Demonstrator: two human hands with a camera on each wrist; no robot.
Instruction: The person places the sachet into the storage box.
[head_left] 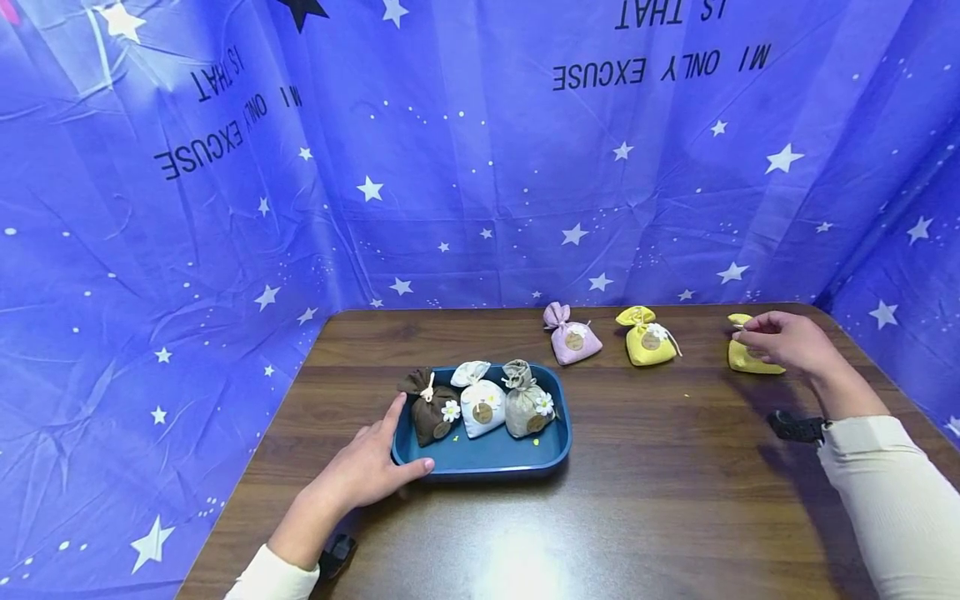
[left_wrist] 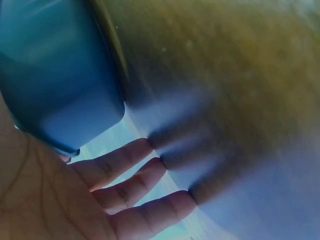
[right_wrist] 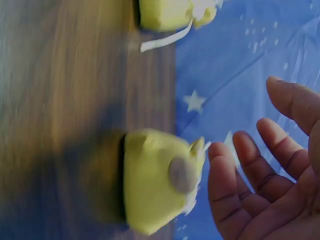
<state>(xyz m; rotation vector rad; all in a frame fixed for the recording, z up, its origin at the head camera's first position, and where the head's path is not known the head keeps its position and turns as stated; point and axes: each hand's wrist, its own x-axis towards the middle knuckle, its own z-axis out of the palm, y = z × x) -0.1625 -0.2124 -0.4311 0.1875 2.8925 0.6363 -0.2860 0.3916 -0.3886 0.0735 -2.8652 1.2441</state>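
My left hand (head_left: 364, 461) lies at the left end of a blue tray (head_left: 480, 468), index finger along its side and thumb at the front rim. In the left wrist view, three fingers (left_wrist: 152, 216) extend beside the tray's outer wall. Inside the tray a brown sachet (head_left: 429, 421), a white sachet (head_left: 477, 397) and a grey-beige sachet (head_left: 522, 410) stand in a row. Over at the right, my right hand (head_left: 797, 340) hovers by a yellow sachet (right_wrist: 150, 182). Its fingers are loosely bent and spread, and a gap shows between most of them and the cloth.
Near the table's back edge lie a pink sachet (head_left: 564, 344) and another yellow sachet (head_left: 647, 348), both tied with a string and flower. Blue star-printed cloth (head_left: 480, 208) hangs behind the wooden table (head_left: 637, 475) and along its sides.
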